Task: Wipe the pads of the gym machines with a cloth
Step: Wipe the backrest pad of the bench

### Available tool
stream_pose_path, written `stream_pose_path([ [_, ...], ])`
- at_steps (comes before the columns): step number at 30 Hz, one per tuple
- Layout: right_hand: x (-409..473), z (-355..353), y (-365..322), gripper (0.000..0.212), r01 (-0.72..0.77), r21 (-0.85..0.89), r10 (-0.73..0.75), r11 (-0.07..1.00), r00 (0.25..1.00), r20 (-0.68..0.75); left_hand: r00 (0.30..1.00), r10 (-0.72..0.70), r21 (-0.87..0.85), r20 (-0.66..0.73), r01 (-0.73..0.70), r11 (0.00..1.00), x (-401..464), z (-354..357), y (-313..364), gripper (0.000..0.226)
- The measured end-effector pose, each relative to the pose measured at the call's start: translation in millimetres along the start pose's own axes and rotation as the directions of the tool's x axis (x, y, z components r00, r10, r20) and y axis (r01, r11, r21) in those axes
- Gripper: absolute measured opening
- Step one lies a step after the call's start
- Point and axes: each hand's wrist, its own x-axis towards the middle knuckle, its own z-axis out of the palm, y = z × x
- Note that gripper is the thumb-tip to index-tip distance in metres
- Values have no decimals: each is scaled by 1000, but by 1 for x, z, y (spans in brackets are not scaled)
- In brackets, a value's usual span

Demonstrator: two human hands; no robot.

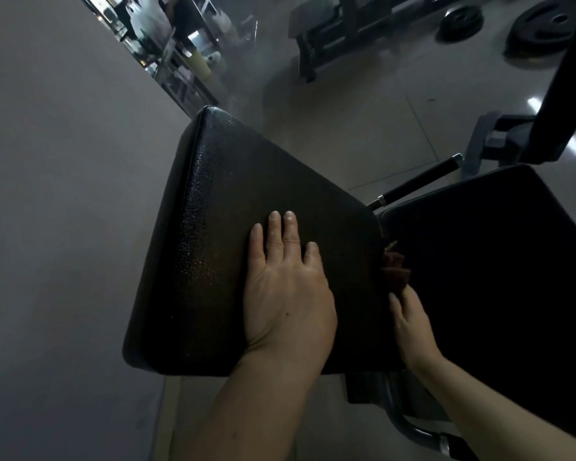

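A large black textured pad (pixel 220 227) of a gym machine fills the middle of the head view. My left hand (pixel 286 291) lies flat on it with straight fingers. Beside it sits a second black pad (pixel 486 261). In the gap between the two pads my right hand (pixel 409 324) grips a reddish-brown cloth (pixel 394 269), which sticks up at the first pad's right edge. Most of the cloth is hidden by the pad and my fingers.
A grey wall (pixel 64 194) runs along the left. A black handle bar (pixel 419 178) juts out behind the pads. Weight plates (pixel 546 24) and another machine (pixel 340 31) stand on the tiled floor at the back. A metal frame tube (pixel 413 430) lies below.
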Motion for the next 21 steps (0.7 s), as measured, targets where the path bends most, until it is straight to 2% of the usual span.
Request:
stream_pose_path([
  [6,-46,2,-1,46,66,16,-66,998,998,-22,999,-22,28,43,21,999,0,1,2,56],
  [9,-68,8,-13,55,40,-8,-41,999,998,-38,998,-36,30,53,35,999,-1,0,2,55],
  [14,-108,21,-35,63,142,-66,-145,988,989,-37,998,-52,23,45,51,998,-1,-2,4,54],
  [19,-133,33,-54,53,126,-36,-127,991,991,-40,997,-66,-16,35,67,998,-1,-4,6,51],
  [21,-131,25,-69,48,118,22,-116,993,991,-68,997,-75,-101,4,75,992,-3,-7,6,48],
])
